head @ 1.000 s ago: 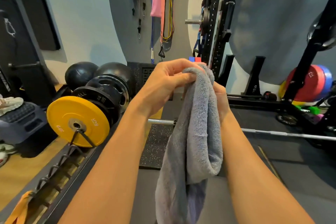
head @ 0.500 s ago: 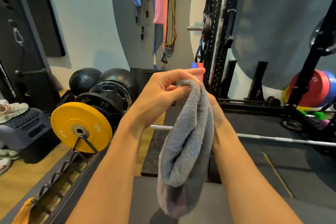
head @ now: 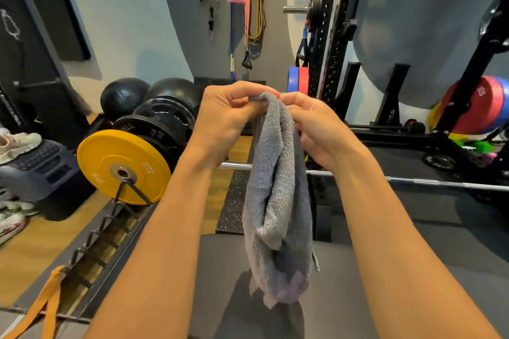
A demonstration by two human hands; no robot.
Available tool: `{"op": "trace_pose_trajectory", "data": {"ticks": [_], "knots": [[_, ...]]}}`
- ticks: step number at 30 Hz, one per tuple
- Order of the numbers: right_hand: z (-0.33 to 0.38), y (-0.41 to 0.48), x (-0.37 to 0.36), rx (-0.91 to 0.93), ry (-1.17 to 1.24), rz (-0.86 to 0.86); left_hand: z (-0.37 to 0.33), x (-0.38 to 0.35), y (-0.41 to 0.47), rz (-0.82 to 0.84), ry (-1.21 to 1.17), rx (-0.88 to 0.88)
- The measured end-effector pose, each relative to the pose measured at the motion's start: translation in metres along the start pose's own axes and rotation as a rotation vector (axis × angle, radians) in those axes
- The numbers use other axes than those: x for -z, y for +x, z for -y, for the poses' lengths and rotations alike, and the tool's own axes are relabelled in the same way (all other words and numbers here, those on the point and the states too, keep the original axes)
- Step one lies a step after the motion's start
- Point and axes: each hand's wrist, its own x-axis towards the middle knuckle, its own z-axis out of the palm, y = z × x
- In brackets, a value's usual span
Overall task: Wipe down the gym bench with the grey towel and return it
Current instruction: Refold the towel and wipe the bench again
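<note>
The grey towel (head: pixel 275 195) hangs folded in front of me, its lower end dangling just above the dark grey bench pad (head: pixel 344 297). My left hand (head: pixel 228 118) pinches the towel's top edge from the left. On the right side, my right hand (head: pixel 311 126) grips the same top edge with curled fingers. Both forearms reach forward over the bench. The towel's shadow falls on the pad below it.
A barbell (head: pixel 413 181) lies across the floor behind the bench. A yellow plate (head: pixel 124 166) and black plates stand on a rack at left, with medicine balls (head: pixel 124 96) behind. A black power rack (head: pixel 330 22) rises at right. Shoes (head: pixel 16 143) sit far left.
The towel has been lowered slightly and my right hand has come round from behind it, now visible gripping the top edge beside my left hand.
</note>
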Motion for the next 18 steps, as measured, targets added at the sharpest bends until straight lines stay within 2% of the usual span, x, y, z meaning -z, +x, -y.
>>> {"op": "trace_pose_trajectory", "data": {"ticks": [2, 4, 8, 12, 13, 15, 16, 18], "knots": [[-0.001, -0.006, 0.004, 0.029, -0.057, -0.044, 0.004, 0.003, 0.002, -0.080, 0.030, 0.012], [-0.007, -0.020, 0.012, 0.064, -0.205, 0.002, 0.008, 0.009, 0.005, -0.138, 0.071, 0.009], [-0.034, -0.044, 0.009, -0.125, -0.641, 0.180, 0.010, 0.014, 0.009, -0.209, 0.134, 0.010], [-0.061, -0.035, -0.002, -0.178, -0.934, 0.161, 0.004, 0.018, 0.009, -0.231, 0.164, 0.044], [-0.064, -0.032, -0.001, -0.187, -0.910, 0.149, 0.002, 0.020, 0.007, -0.232, 0.175, 0.047], [-0.063, -0.027, 0.003, -0.234, -0.675, 0.169, -0.004, 0.028, 0.005, -0.241, 0.185, 0.048], [-0.061, -0.025, 0.004, -0.212, -0.558, 0.184, -0.007, 0.032, 0.004, -0.253, 0.185, 0.051], [-0.057, -0.021, 0.000, -0.055, -0.541, 0.200, -0.011, 0.039, 0.002, -0.280, 0.183, 0.068]]}}
